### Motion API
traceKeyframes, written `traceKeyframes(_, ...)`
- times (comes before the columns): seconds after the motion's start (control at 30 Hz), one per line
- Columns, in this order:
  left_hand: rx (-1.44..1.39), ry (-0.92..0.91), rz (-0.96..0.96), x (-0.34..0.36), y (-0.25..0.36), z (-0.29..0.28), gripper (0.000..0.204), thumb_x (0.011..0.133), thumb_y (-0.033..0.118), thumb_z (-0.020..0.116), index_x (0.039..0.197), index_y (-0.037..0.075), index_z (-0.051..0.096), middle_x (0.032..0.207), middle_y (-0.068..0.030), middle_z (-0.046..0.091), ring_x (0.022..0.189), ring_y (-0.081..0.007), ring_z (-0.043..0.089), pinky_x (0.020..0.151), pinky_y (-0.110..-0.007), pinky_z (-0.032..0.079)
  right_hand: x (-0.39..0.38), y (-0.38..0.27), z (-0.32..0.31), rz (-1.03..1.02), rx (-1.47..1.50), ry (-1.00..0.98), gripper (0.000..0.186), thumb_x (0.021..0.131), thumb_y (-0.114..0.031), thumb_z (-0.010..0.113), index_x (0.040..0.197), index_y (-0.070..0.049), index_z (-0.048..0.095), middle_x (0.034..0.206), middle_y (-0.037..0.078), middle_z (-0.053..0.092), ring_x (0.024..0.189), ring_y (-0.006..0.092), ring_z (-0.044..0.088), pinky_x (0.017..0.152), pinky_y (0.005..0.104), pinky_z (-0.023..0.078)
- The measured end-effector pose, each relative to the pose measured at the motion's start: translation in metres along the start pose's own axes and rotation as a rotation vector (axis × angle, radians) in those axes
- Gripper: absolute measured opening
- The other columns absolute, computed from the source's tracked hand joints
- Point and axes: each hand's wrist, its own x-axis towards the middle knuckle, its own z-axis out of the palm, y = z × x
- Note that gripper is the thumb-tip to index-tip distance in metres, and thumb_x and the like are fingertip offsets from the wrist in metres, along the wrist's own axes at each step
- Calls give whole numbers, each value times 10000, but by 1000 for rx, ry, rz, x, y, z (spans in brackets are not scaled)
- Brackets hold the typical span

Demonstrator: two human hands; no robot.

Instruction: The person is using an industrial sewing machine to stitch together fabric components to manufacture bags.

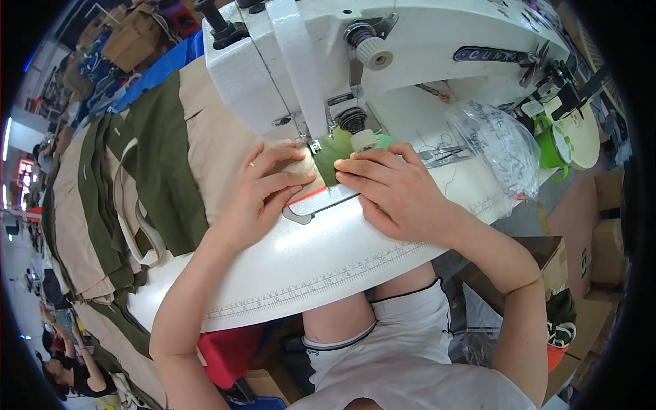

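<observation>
A white sewing machine (417, 48) stands over the tabletop, its presser foot (314, 146) down on a seam between beige fabric (311, 180) and green fabric (328, 162). Left of the foot, my left hand (263, 188) pinches the beige piece near its orange-red edge, thumb and fingers close together. To the right, my right hand (396, 188) rests with its fingers stretched out, their tips pressing on the green piece. Its thumb is tucked low toward the table. The fabric under my fingertips is partly hidden.
Layered green and beige fabric (160, 150) covers the table's left side, with a pale strap (126, 205) on it. A clear plastic bag (495, 147) and a green cup (552, 147) stand right. A printed ruler (307, 279) runs along the front edge. Another person (78, 365) is far left.
</observation>
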Motion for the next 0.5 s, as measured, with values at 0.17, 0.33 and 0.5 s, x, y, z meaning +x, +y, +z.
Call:
traceKeyframes(0.17,-37,-16,-17,4,-9,-4,301,994,52,707,1248,160,826,1444,-61,656,1451,-271,570,1313,-552,226,1,1,1,4,-9,-18,439,944,-114,638,1373,-53,711,1504,59,665,1365,238,599,1135,498,394)
traceKeyframes(0.33,-52,-28,-34,7,-7,-6,296,1000,52,700,1248,154,826,1449,-59,661,1418,-268,588,1317,-551,229,0,2,1,2,-23,-30,461,951,-118,615,1401,-50,691,1523,69,652,1390,242,587,1155,505,378)
traceKeyframes(0.5,28,-21,-14,8,-11,-7,346,967,-6,720,1275,118,815,1470,-108,647,1365,-307,570,1190,-418,417,4,0,0,6,-39,0,461,908,-118,661,1356,-17,701,1457,88,673,1402,246,576,1153,509,398)
